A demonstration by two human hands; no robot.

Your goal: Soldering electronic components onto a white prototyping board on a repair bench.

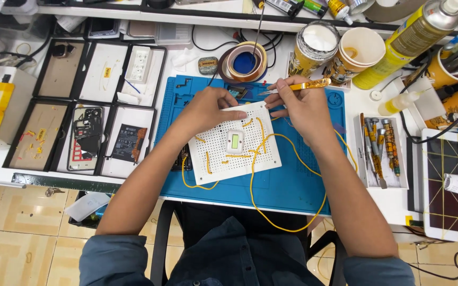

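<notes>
Two hands work over a white board point(234, 143) on the blue mat point(292, 185). Left hand point(208, 108) lies fingers together on the board's far edge; right hand point(300, 106) pinches yellow tweezers point(298, 86), tips just beyond the left fingertips.

Far edge, middle: copper tape rolls point(246, 62), stacked, blue core showing.
Far edge, right of them: printed can point(314, 48) with white lid; paper cup point(360, 51) just beside it.
Far right corner: yellow spray can point(409, 41), lying tilted.
Left side: black trays point(88, 108) in two rows; phone parts inside.
Right side: white tray of screwdrivers point(380, 151).
Right edge: tablet point(454, 185), yellow bands crossing its screen.
</notes>
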